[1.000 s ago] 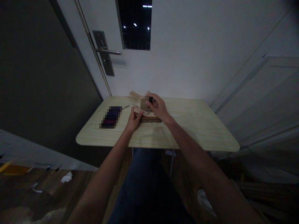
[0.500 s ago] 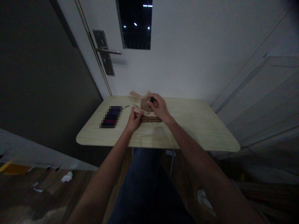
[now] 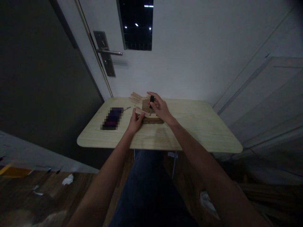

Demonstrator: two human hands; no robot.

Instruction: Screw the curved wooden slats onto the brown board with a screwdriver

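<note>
A stack of flat wooden pieces [image 3: 152, 119] lies near the middle of a pale wooden table [image 3: 194, 132]. My left hand [image 3: 135, 122] pinches the left end of the top piece and holds it down. My right hand [image 3: 160, 107] is closed round a small black-handled screwdriver [image 3: 151, 101], held upright with its tip on the wood. More thin wooden slats [image 3: 136, 96] fan out just behind the stack.
A dark phone [image 3: 112, 118] lies at the table's left, with a small metal part [image 3: 127, 108] beside it. A white door with a metal handle [image 3: 109, 53] stands behind. Scraps of paper litter the wooden floor [image 3: 67, 179] at lower left.
My right hand has lifted slightly with the screwdriver and its fingers have shifted on the handle. The left hand has stayed put on the wood.
</note>
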